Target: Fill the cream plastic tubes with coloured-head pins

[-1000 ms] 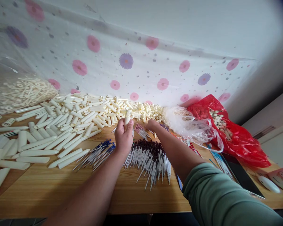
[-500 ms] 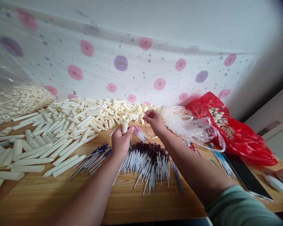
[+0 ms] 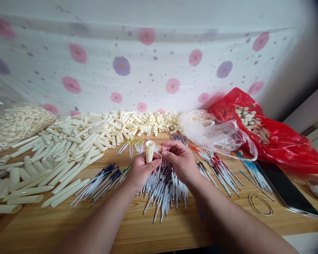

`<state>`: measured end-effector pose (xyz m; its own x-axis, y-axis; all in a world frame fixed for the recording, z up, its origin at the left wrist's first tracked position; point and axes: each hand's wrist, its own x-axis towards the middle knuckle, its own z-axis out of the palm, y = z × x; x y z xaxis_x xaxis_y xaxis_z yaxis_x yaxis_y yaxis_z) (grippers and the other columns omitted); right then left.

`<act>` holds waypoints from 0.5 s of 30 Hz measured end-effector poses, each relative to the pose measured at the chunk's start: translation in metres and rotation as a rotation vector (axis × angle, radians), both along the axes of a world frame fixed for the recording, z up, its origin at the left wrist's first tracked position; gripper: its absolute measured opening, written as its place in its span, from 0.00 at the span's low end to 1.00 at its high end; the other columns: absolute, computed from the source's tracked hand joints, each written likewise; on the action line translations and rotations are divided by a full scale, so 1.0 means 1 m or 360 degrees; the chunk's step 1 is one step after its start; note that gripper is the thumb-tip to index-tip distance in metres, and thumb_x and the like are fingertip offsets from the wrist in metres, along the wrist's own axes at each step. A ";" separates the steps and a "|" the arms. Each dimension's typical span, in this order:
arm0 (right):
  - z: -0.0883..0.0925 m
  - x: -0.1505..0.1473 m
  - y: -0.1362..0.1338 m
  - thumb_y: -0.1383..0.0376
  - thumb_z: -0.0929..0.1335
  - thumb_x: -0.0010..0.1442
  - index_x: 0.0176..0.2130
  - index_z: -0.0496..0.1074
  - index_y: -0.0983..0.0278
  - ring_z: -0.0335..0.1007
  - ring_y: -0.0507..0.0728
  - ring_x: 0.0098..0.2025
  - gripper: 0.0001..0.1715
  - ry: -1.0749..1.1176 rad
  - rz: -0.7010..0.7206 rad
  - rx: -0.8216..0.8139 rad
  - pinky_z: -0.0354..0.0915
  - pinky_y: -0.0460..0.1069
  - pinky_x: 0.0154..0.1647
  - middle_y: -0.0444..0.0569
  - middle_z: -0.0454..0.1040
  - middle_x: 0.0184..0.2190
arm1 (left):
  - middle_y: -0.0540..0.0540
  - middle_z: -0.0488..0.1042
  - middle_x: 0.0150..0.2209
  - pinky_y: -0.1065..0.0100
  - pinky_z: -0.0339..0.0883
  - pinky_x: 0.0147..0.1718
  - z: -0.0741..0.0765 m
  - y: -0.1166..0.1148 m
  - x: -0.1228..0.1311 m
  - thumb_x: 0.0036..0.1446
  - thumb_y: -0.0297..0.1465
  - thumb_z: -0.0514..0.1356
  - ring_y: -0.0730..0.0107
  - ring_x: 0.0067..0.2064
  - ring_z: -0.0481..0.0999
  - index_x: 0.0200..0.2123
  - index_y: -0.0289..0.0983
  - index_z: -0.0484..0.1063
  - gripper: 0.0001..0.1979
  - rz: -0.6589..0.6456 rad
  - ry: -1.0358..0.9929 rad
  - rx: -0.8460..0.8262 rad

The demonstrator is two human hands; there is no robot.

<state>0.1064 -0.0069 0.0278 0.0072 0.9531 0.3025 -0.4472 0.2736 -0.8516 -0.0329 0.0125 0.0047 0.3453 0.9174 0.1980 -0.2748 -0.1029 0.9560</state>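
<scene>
My left hand point(image 3: 143, 169) is wrapped round a cream plastic tube point(image 3: 149, 151), held upright with its open end up. Close beside it on the right, my right hand point(image 3: 181, 160) pinches what looks like a thin pen refill, of which only a small part shows at the fingertips. Below both hands lies a thick heap of pen refills with dark maroon ends point(image 3: 165, 192). Left of it are blue-ended refills point(image 3: 100, 183), and beyond the hands are yellow-ended refills point(image 3: 137, 144). To the right lie red-ended refills point(image 3: 225, 171).
Cream pen barrels point(image 3: 69, 151) cover the left and back of the wooden table. A clear bag point(image 3: 21, 123) of cream parts stands far left. At the right are a white plastic bag point(image 3: 214, 135), a red bag point(image 3: 286, 151), light-blue-ended refills point(image 3: 254, 174), a black tablet-like device point(image 3: 286, 190) and rubber bands point(image 3: 260, 204).
My right hand has come back from the far part of the table and now meets my left hand. The left hand still holds the tube, and the view has shifted.
</scene>
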 end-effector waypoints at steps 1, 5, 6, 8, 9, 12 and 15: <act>0.000 0.000 0.000 0.65 0.74 0.47 0.34 0.73 0.60 0.66 0.48 0.24 0.12 -0.0019 -0.0002 0.0016 0.66 0.45 0.20 0.41 0.72 0.27 | 0.51 0.73 0.22 0.76 0.56 0.20 0.000 0.000 0.000 0.48 0.34 0.67 0.81 0.20 0.64 0.28 0.35 0.74 0.08 -0.0014 -0.0020 -0.0006; -0.001 0.002 -0.002 0.65 0.73 0.50 0.34 0.72 0.60 0.67 0.47 0.21 0.09 -0.0121 -0.0015 0.0127 0.67 0.45 0.21 0.40 0.70 0.28 | 0.50 0.73 0.21 0.76 0.55 0.19 0.002 -0.001 0.000 0.48 0.33 0.66 0.81 0.20 0.64 0.27 0.35 0.75 0.07 -0.0078 -0.0088 -0.0070; 0.000 0.002 -0.002 0.65 0.73 0.50 0.34 0.71 0.60 0.68 0.47 0.21 0.09 -0.0155 -0.0028 0.0153 0.67 0.45 0.21 0.40 0.70 0.28 | 0.50 0.72 0.21 0.76 0.55 0.19 0.003 -0.002 0.000 0.48 0.32 0.66 0.80 0.20 0.64 0.28 0.35 0.75 0.07 -0.0090 -0.0111 -0.0093; 0.000 0.002 -0.004 0.66 0.72 0.51 0.34 0.71 0.60 0.68 0.47 0.21 0.08 -0.0232 -0.0064 0.0176 0.67 0.45 0.21 0.39 0.70 0.26 | 0.50 0.71 0.20 0.76 0.54 0.18 0.004 -0.003 0.002 0.47 0.33 0.66 0.80 0.20 0.64 0.29 0.35 0.76 0.07 -0.0100 -0.0157 -0.0124; 0.000 0.002 -0.005 0.65 0.72 0.51 0.33 0.70 0.61 0.68 0.47 0.21 0.08 -0.0279 -0.0089 0.0175 0.67 0.45 0.21 0.39 0.69 0.25 | 0.50 0.71 0.20 0.76 0.54 0.18 0.005 -0.003 0.002 0.47 0.33 0.67 0.80 0.20 0.64 0.29 0.35 0.76 0.08 -0.0094 -0.0173 -0.0132; 0.002 0.003 -0.007 0.65 0.72 0.52 0.33 0.71 0.62 0.69 0.47 0.22 0.07 -0.0390 -0.0122 0.0183 0.67 0.45 0.22 0.40 0.70 0.24 | 0.50 0.71 0.20 0.76 0.54 0.18 0.008 -0.004 0.003 0.45 0.34 0.68 0.79 0.20 0.64 0.28 0.34 0.76 0.09 -0.0051 -0.0177 -0.0145; 0.005 0.006 -0.008 0.64 0.70 0.56 0.37 0.72 0.61 0.70 0.48 0.23 0.06 -0.0355 0.0035 0.0212 0.69 0.46 0.26 0.40 0.71 0.23 | 0.50 0.70 0.19 0.75 0.55 0.18 0.013 -0.006 0.002 0.45 0.35 0.68 0.79 0.20 0.63 0.26 0.34 0.74 0.10 -0.0057 -0.0148 -0.0165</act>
<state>0.1128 -0.0144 0.0326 -0.0939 0.9039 0.4173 -0.2595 0.3824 -0.8868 -0.0314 0.0065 0.0176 0.3630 0.9219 0.1352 -0.3645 0.0069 0.9312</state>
